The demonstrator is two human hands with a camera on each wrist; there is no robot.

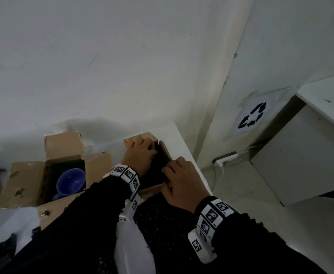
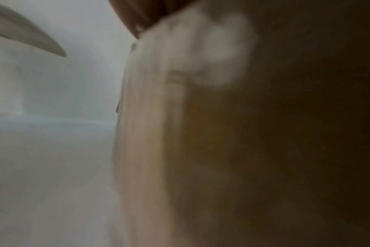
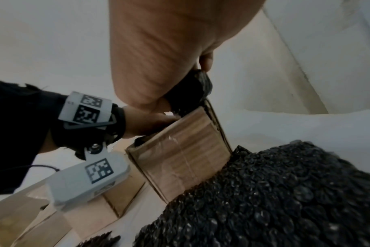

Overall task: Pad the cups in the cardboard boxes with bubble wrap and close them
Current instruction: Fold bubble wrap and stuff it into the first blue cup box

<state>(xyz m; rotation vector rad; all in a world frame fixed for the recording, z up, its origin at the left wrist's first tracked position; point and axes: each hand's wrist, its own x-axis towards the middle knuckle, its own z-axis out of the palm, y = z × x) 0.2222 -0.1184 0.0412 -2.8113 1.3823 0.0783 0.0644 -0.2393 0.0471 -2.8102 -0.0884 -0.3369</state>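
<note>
Two cardboard boxes stand on a white table [image 1: 179,139]. The left box [image 1: 23,186] is open, with a blue cup [image 1: 70,183] lying inside. The right box [image 1: 165,150] [image 3: 180,150] is partly filled with black bubble wrap [image 1: 162,220] [image 3: 275,192], which trails out over its near edge onto the table. My left hand [image 1: 140,155] reaches down into this box; its fingertips are hidden inside. My right hand [image 1: 180,180] [image 3: 158,58] pinches a wad of the wrap at the box's near right corner. The left wrist view is blurred, showing only a cardboard wall [image 2: 148,133].
The table's right edge [image 1: 193,155] runs just beside the right box, with the floor below. A power strip [image 1: 225,157] lies on the floor by a white cabinet [image 1: 300,155]. The wall stands close behind both boxes. The left box's flaps [image 1: 63,143] are spread outward.
</note>
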